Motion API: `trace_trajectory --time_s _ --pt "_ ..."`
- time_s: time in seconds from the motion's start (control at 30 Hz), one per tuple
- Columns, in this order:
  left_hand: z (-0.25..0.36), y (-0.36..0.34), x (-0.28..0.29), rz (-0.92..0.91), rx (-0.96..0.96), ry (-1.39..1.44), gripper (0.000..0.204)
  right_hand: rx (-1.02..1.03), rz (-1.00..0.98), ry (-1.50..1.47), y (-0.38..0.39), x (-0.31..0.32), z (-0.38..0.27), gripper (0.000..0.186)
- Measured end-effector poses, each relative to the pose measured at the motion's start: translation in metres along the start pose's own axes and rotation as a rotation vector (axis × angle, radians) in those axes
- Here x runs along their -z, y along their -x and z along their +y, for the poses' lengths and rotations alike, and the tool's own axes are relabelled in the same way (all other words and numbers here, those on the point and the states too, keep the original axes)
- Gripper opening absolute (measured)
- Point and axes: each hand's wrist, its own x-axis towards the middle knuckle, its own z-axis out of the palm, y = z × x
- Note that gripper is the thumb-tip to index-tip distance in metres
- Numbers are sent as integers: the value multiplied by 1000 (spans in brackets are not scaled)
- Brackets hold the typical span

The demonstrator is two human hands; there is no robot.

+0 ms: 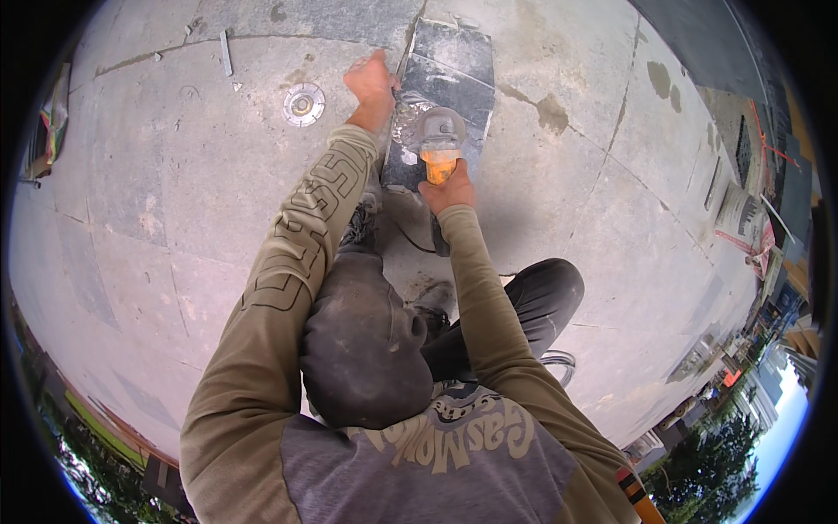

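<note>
My right hand is wrapped round the yellow and black body of an angle grinder. Its round grey guard faces up over a dark slab that lies on the concrete, dusty and marked with pale lines. Whether the disc beneath touches the slab is hidden. Beside the slab's far left edge, my left hand is closed with its fingers curled toward the slab; what they hold, if anything, cannot be made out. Pale broken bits lie between that hand and the grinder. A loose round cutting disc rests left of my left hand.
A thin grey strip lies on the concrete floor at the far left. My boot stands close to the slab's near end. A printed bag and assorted materials line the right side. Wet-looking stains mark the floor.
</note>
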Motion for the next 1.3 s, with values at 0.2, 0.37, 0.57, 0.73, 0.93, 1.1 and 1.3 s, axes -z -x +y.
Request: trace_trajectory --time_s 0.2,0.37,0.57,0.73,0.93,1.1,1.3 --pt "2 3 -2 12 4 -7 17 37 100 -54 -2 5 27 72" --pt "-2 1 1 -6 -35 17 18 17 -23 51 2 3 -2 76" --pt "-5 -4 8 63 -17 84 26 30 100 -91 3 -3 12 77" --pt "0 10 5 87 -24 85 22 48 32 64 5 9 -5 75" --pt "2 12 4 53 -48 93 21 82 212 -72 -15 4 14 74" --pt "2 11 7 68 -30 90 21 70 34 94 -8 15 -3 74" --pt "1 11 8 76 -26 104 21 65 -66 128 18 5 7 70"
